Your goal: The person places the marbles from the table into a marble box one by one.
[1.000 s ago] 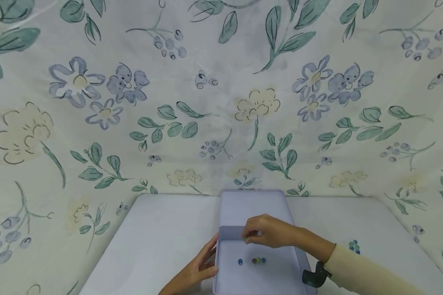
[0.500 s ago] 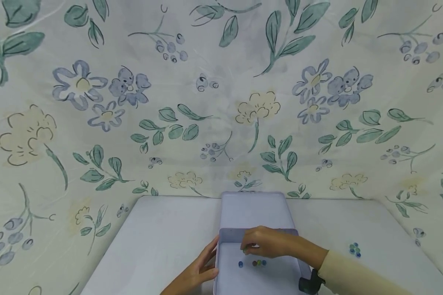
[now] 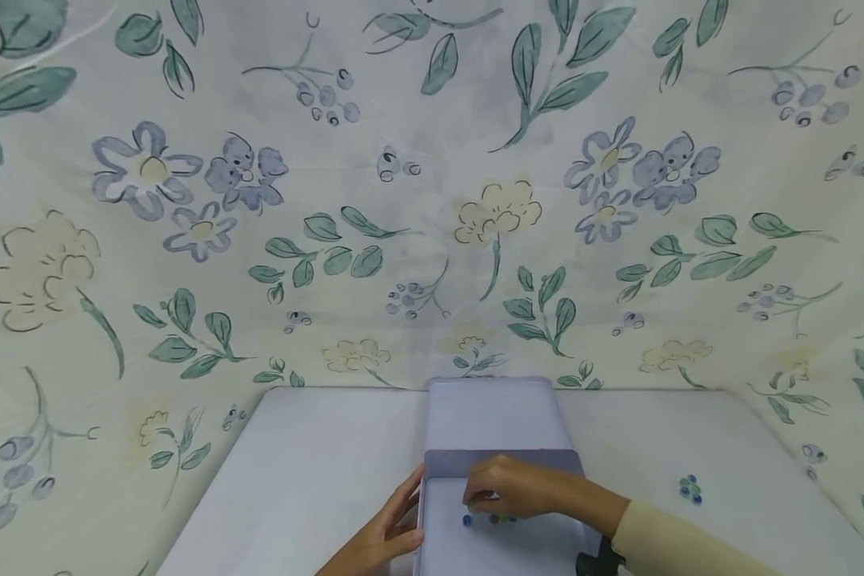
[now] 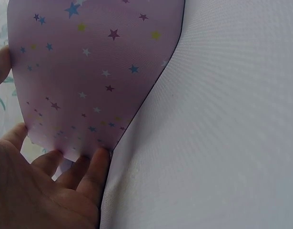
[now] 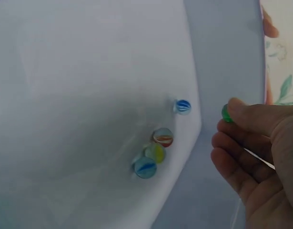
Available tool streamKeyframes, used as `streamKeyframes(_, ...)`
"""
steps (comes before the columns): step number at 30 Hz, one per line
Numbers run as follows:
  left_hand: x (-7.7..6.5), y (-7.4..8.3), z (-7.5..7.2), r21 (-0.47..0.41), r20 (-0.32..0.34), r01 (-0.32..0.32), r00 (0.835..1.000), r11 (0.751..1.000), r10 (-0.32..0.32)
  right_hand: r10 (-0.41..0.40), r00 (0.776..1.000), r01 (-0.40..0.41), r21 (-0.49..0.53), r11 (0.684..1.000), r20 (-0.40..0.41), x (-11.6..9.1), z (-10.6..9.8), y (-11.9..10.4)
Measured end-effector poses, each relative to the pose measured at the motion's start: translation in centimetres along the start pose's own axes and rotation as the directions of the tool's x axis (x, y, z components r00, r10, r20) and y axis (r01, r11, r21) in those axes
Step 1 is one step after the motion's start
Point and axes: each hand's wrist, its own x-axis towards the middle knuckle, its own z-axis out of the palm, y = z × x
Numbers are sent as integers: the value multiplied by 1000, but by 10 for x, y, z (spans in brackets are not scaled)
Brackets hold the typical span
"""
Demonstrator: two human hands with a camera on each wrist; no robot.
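Box (image 3: pixel 490 552): open, on bench (image 3: pixel 317 448).
Left hand (image 3: pixel 382 536): grip unclenched, fingers laid against the box's left outer wall, probably steadying it.
Right hand (image 3: pixel 507 486): grip pinching green marble (image 5: pixel 226 113) over the box, thumb to forefinger, a hold apparently suited to something small and round.
Inside box: blue-striped marble (image 5: pixel 183 107), apart; three marbles (image 5: pixel 156 152), close-set, presumably kept from straying by the walls.
Right of box: marble cluster (image 3: pixel 690 490).

Hands (image 3: pixel 507 488) at box (image 3: pixel 504 552), marbles (image 3: pixel 467 521), floral backdrop (image 3: pixel 432 192)
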Motion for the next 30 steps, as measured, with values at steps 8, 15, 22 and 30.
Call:
streamKeyframes(8,-2,-1,3,-13,-2,15,1000,1000,-15,-21,1000,21,28,999,5,-1,10,1)
streamKeyframes(15,-2,5,2,16,-14,40,999,999,-40,-10,1000,10,56,998,9,0,11,-1)
streamKeyframes(22,1,10,1,14,-6,23,1000,1000,-23,8,998,-11,42,999,57,-1,9,1)
streamKeyframes(30,-2,5,1,36,-16,13,1000,999,-13,-7,994,3,46,999,107,0,20,4)
